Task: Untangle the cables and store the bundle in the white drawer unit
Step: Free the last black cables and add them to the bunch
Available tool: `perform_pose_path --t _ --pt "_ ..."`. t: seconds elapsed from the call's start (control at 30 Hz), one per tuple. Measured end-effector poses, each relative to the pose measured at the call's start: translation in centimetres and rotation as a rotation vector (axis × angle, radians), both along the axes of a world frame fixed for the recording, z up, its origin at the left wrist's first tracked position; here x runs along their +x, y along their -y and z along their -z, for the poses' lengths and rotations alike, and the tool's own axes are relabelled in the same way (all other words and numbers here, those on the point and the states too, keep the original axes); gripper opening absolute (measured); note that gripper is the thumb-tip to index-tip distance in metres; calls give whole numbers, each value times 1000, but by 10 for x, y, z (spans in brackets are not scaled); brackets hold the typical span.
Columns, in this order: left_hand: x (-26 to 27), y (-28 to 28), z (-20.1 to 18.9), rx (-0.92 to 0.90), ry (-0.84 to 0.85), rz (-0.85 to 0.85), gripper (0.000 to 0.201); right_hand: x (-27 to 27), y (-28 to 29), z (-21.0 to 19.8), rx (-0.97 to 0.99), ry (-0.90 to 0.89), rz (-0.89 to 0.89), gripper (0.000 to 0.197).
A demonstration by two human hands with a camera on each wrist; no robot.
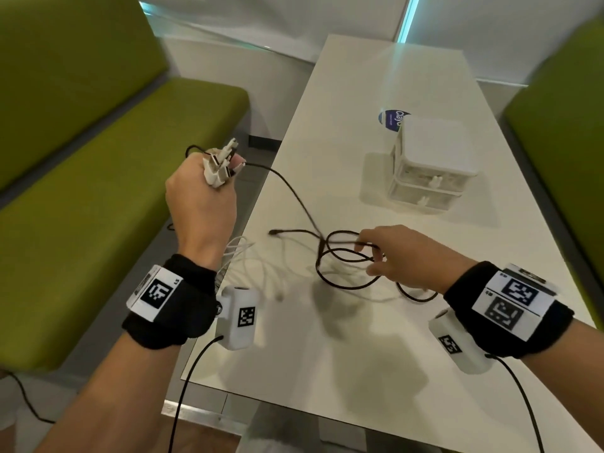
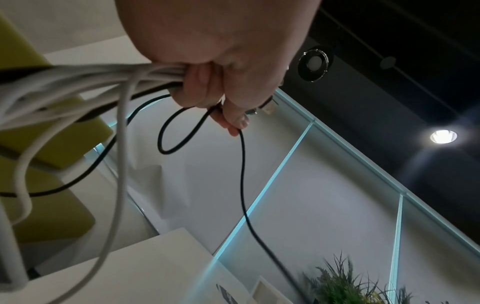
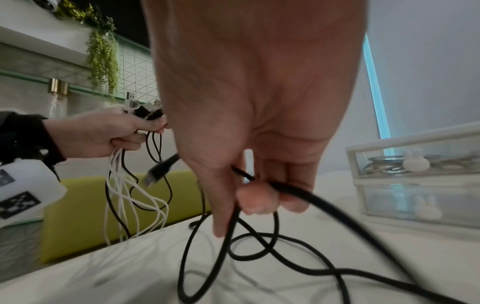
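Observation:
My left hand [image 1: 202, 197] is raised off the table's left edge and grips a bunch of cable ends [image 1: 222, 165], white and black plugs sticking up from the fist. White cables [image 1: 251, 266] hang from it down onto the table. A black cable [image 1: 294, 191] runs from that fist to loose loops [image 1: 346, 263] on the table. My right hand [image 1: 405, 256] holds a strand of these loops between thumb and fingers [image 3: 257, 197]. The white drawer unit [image 1: 431, 165] stands further back on the right, both drawers pushed in.
The white table [image 1: 327, 354] runs away from me between two green benches [image 1: 98, 191]. A blue-and-white label [image 1: 394, 118] lies behind the drawer unit. Black sensor leads [image 1: 189, 387] trail from both wristbands. A glass wall closes the far end.

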State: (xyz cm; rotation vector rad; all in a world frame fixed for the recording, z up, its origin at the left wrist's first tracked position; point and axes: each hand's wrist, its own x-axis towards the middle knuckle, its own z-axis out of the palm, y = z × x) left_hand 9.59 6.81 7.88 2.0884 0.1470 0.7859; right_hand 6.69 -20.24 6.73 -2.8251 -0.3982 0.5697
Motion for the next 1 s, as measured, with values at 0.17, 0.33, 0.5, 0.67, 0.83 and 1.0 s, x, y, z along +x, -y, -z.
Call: perform_pose_path --t 0.17,0.33,0.5,0.67,0.83,1.0 --pt "0 -10 0 -6 -44 -35 17 6 4 7 -98 35 5 29" --pt "-1 -32 1 -16 -54 -116 30 4 2 11 -253 -32 -38 38" --pt "-2 -66 5 23 -52 -133 20 7 -13 12 -251 39 -105 23" --pt "6 -103 15 15 -106 -192 16 5 -25 16 -230 58 -131 22" --pt "19 -125 37 110 -266 -211 20 3 -28 20 -261 48 -145 25" --pt "19 -120 55 135 -431 -62 31 5 -32 20 -255 43 -149 29"
